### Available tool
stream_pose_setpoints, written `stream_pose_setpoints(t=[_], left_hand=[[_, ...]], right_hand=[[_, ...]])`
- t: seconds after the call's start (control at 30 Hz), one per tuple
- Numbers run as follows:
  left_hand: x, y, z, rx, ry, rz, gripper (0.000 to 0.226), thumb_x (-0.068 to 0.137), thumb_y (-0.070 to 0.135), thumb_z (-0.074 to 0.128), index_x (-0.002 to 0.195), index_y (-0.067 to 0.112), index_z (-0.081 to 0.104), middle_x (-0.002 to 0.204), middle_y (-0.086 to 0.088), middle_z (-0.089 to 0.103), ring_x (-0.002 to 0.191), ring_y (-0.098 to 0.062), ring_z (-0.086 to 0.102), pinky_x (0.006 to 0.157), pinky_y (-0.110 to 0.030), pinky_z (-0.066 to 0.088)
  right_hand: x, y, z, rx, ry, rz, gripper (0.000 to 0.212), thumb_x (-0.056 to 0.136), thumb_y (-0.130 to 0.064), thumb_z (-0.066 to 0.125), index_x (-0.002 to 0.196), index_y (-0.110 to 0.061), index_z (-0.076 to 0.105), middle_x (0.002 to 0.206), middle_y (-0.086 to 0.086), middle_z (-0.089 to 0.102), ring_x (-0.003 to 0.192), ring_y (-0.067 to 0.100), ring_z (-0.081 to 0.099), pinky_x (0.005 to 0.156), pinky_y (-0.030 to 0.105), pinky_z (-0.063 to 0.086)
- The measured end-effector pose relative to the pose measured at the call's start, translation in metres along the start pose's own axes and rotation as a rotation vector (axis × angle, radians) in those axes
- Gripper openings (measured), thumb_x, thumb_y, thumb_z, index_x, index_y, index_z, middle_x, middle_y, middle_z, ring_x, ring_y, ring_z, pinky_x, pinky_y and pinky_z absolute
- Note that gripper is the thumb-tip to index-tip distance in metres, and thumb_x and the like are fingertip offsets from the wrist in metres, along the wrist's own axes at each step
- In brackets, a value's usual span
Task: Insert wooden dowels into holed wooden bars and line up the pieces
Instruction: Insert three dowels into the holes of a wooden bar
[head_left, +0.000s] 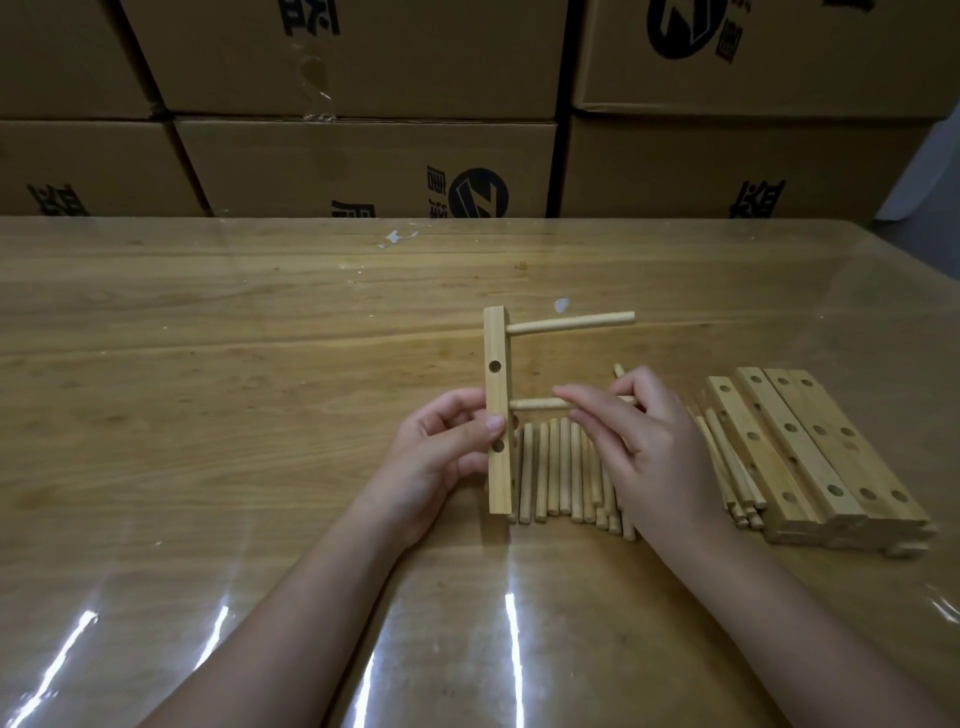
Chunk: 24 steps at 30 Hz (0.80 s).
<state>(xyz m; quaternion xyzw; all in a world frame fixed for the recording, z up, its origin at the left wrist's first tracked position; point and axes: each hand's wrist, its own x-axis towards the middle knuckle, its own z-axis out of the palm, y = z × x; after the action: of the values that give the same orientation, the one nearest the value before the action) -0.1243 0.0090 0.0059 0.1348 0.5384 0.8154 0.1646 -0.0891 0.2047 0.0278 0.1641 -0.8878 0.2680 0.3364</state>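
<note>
The left hand (441, 451) grips the bar (496, 343) upright, over the surface (208, 338). The right hand (653, 446) pinches a stick (535, 404), its end in a hole in the bar. Pushed in crooked, the stick could jam or slip out.

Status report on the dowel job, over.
Left hand grips bar upright. Right hand pinches second dowel at its hole; top dowel seated. Loose dowels lie beneath, nothing blocking.
</note>
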Motion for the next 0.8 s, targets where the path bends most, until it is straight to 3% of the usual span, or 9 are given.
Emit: stream_pose_setpoints(t=[0.43,0.6,0.8], left_hand=[[0.0014,-0.0025,0.0003,0.037,0.035,-0.016,0.026,0.070,0.013,0.071,0.096,0.014,0.071,0.087,-0.005,0.068,0.080,-0.017,0.065,0.075,-0.035,0.054],[0.0012,-0.0030,0.0008,0.062,0.058,-0.013,0.028,0.070,0.013,0.071,0.097,0.014,0.070,0.086,-0.004,0.066,0.082,-0.017,0.062,0.082,-0.042,0.046],[0.0022,-0.0035,-0.0001,0.061,0.051,-0.005,0.029,0.069,0.014,0.073,0.098,0.016,0.072,0.087,-0.002,0.068,0.083,-0.016,0.064,0.078,-0.036,0.052]], right_hand=[[-0.0008,0.0001,0.0002,-0.080,0.000,-0.059,0.027,0.090,-0.025,0.049,0.106,-0.018,0.070,0.075,0.004,0.047,0.068,0.012,0.041,0.057,0.023,0.032],[-0.0011,-0.0005,0.0011,-0.082,0.001,-0.050,0.027,0.090,-0.026,0.048,0.104,-0.017,0.070,0.075,0.003,0.047,0.069,0.011,0.041,0.058,0.022,0.030],[-0.0014,0.0002,0.0028,-0.055,-0.047,-0.012,0.033,0.091,-0.031,0.044,0.109,-0.016,0.067,0.077,0.001,0.050,0.068,0.011,0.045,0.057,0.022,0.033]])
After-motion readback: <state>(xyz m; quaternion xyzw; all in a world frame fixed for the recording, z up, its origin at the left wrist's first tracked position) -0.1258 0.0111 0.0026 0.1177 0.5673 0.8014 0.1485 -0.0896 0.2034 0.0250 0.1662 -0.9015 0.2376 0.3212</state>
